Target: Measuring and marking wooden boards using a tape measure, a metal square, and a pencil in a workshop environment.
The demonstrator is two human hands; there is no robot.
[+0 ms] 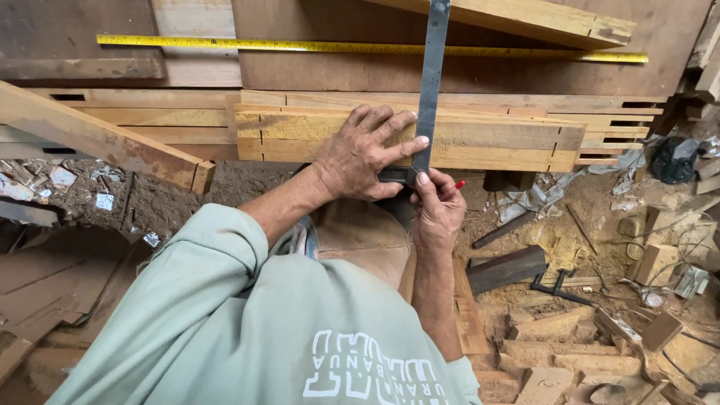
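Several notched timber pieces (480, 139) lie stacked edge to edge across the workbench (187, 71), just in front of the person. A yellow tape measure (300, 46) stretches flat across the boards behind them. A metal try square (430, 82) stands with its blade running over the stack. The left hand (360, 154) lies spread, fingers pressing the timber and the square's blade. The right hand (439, 206) is closed, pinching a red pencil (458, 184) just beside the square's stock.

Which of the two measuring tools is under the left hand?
The grey metal square, standing across the stacked boards. The left hand presses it; the yellow tape measure lies farther away, untouched.
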